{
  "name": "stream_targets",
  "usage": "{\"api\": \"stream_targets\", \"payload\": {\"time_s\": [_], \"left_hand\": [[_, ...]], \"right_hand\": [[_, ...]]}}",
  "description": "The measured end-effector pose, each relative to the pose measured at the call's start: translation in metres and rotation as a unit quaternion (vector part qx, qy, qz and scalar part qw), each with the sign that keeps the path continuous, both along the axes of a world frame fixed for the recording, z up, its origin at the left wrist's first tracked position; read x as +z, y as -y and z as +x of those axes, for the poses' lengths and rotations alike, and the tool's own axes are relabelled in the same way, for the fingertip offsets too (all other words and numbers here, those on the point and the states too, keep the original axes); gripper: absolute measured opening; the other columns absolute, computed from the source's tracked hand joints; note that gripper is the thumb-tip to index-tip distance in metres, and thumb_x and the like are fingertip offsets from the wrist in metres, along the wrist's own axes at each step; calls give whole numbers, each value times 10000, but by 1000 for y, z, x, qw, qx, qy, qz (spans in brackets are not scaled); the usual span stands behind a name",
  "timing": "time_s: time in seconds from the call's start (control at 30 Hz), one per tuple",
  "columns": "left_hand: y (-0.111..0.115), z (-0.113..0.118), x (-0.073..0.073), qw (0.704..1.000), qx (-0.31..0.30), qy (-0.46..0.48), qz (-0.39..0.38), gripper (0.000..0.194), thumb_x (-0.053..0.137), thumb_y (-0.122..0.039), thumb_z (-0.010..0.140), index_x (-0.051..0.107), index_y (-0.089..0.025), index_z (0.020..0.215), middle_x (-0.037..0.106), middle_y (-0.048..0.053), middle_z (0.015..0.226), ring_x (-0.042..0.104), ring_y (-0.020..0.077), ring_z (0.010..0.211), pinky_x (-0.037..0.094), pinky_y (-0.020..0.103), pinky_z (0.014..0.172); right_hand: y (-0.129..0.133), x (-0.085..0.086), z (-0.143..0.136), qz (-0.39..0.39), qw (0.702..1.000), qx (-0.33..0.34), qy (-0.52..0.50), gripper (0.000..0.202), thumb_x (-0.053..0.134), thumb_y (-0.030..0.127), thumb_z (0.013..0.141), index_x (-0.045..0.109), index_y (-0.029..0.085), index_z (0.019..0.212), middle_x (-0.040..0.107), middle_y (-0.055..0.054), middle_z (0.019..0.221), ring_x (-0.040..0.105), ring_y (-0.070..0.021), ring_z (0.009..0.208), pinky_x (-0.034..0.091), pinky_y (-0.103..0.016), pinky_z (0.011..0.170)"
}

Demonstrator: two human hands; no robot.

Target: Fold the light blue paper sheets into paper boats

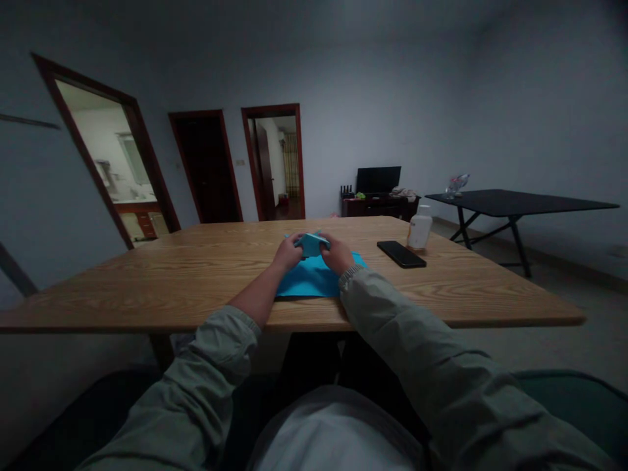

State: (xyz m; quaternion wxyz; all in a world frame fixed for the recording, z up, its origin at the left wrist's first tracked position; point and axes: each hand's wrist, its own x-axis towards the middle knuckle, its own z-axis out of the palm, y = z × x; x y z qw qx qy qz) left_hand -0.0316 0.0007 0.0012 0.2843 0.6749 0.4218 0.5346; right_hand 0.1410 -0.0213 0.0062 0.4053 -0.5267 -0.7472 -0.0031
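Observation:
A folded light-blue paper piece [312, 245] is held up between both hands, above the wooden table. My left hand [288, 251] grips its left side with closed fingers. On its right side, my right hand [337, 253] pinches it, thumb on the near face. Beneath the hands a bright blue sheet [311, 278] lies flat near the table's front edge. The undersides of the fingers are hidden.
On the wooden table [196, 275], a black phone [401, 254] lies to the right of the hands, with a white bottle [419, 227] standing behind it. A black folding table [520, 201] and a monitor [378, 180] are farther back.

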Motion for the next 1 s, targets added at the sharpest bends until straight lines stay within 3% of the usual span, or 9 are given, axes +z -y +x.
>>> {"api": "stream_targets", "payload": {"time_s": [0.17,0.3,0.53,0.67,0.83,1.0], "left_hand": [[-6,-5,2,992,-4,119,-49,301,570,-92,717,644,-127,1006,667,71,921,637,130,614,571,298,574],[-2,-4,5,982,-9,168,-81,313,624,-154,770,581,-147,1081,644,20,786,647,138,574,578,326,599],[5,-1,7,956,-135,235,-115,290,723,-275,766,576,-114,957,689,95,929,693,186,797,557,380,809],[5,-1,3,957,-172,200,-122,404,778,-302,706,605,-120,1023,680,110,1033,678,178,862,526,353,852],[6,-3,1,971,-146,133,-133,607,798,-422,665,539,-211,1172,631,119,1181,665,199,918,515,351,786],[5,-4,1,978,-144,98,-114,594,807,-468,626,531,-197,1077,653,91,1070,655,199,895,511,357,761]], "right_hand": [[-8,-4,9,-9,1000,0,-2,485,543,222,850,523,272,1332,696,-40,1128,656,-224,987,477,-312,872],[-5,-5,4,-9,999,16,45,472,530,208,860,543,272,1327,692,-57,1145,651,-221,1006,463,-308,901],[-4,-8,-1,-18,996,91,2,423,575,220,835,605,242,1256,710,-42,1091,670,-171,858,500,-274,830],[-4,-8,-2,-44,986,151,-61,429,592,234,828,607,224,1256,726,-38,1012,675,-153,771,534,-278,773],[-10,-10,-3,-60,965,203,-154,417,636,285,814,621,182,1218,709,-75,1065,678,-162,798,555,-323,786],[-10,-9,-4,-121,931,248,-241,389,611,263,829,583,177,1207,668,-100,1164,678,-147,814,570,-298,716]]}}
